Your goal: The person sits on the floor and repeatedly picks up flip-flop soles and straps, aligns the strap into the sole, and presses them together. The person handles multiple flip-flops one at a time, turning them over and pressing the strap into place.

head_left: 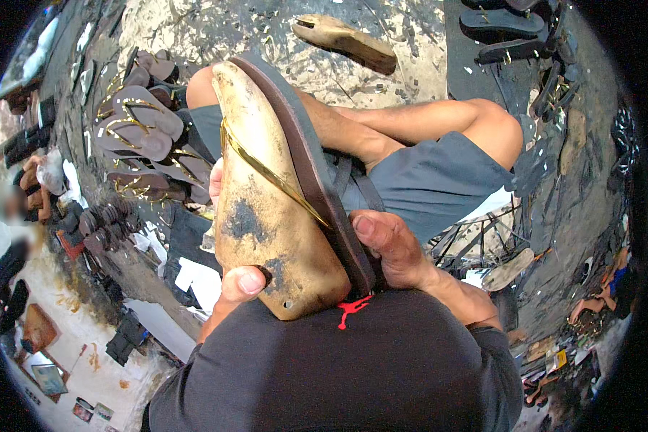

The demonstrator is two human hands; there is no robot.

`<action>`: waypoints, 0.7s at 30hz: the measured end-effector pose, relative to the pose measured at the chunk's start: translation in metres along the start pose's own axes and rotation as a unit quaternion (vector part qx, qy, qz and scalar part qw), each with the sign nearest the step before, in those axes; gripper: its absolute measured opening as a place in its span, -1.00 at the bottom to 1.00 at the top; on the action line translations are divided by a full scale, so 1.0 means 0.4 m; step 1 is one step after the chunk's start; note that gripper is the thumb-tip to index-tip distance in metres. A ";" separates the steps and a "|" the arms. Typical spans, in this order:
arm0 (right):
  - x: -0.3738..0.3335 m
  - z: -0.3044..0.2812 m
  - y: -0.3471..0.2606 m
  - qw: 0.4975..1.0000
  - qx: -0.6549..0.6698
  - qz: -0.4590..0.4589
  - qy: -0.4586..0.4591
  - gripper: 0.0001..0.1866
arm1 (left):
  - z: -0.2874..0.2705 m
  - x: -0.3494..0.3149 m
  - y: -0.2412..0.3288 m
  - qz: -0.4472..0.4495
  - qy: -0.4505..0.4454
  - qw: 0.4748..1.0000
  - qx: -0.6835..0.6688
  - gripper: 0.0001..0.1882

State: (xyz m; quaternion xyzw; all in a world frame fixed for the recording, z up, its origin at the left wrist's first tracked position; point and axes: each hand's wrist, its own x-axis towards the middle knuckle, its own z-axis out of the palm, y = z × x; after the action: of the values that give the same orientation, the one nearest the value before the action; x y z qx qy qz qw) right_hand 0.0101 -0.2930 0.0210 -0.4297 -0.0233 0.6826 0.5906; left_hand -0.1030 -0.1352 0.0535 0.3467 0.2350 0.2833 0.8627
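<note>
A worn tan shoe last [255,205] with dark stains and a small hole at its heel end is held up before my chest, toe pointing away. Along its right side lies a dark brown flip-flop [306,155], and its gold strap [273,175] crosses the last. My left hand [241,286] is closed around the last's left side; its thumb is on the heel end and its other fingers are mostly hidden behind. The right hand [396,248] grips the flip-flop near the heel, thumb along the sole's edge, fingers partly out of sight.
A second last [345,43] lies on the scrap-strewn floor ahead, beyond my crossed legs. Flip-flops with gold straps [140,126] are piled at the left. More dark sandals [504,29] stand at the far right. Another person [32,191] is at the left edge.
</note>
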 end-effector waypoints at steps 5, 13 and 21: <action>0.074 -0.062 0.051 0.981 -0.008 -0.190 -0.041 -0.48 | 0.080 0.026 0.023 -0.028 0.107 0.992 0.063 0.32; 0.115 0.073 -0.070 0.868 0.409 -0.029 -0.280 -0.21 | 0.063 0.204 -0.031 0.074 -0.129 0.989 -0.020 0.25; 0.216 -0.032 -0.046 0.955 -0.028 -0.296 0.015 -0.12 | -0.050 0.181 -0.051 -0.090 -0.026 0.976 0.197 -0.08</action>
State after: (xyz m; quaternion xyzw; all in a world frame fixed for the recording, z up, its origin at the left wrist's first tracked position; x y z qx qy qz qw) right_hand 0.0381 -0.2220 -0.0255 -0.4300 -0.1597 0.4695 0.7544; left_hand -0.0558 -0.0910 0.0104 0.4945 0.2940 0.1434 0.8052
